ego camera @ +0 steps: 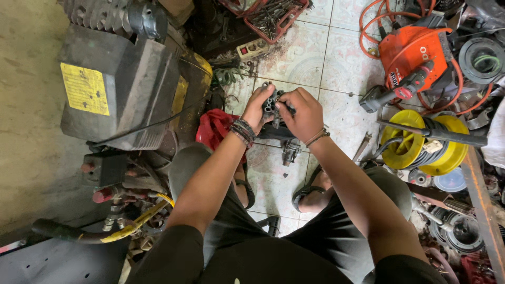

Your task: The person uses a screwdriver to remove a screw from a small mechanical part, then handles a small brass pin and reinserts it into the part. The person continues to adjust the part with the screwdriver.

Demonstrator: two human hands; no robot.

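Fingers [284, 107] of both our hands clenched a small metal part [272, 102]. Our left hand [258, 108] and right hand [304, 114] met above the tiled floor [336, 58], forearms outstretched.

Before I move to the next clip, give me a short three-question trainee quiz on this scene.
1. True or false: both hands hold the dark metal part.
2. Which lies directly under the left hand? A) red cloth B) yellow hose reel C) orange machine
3. Fill in: the right hand wears thin bands on its ____.

Key: 1 true; 2 A; 3 wrist.
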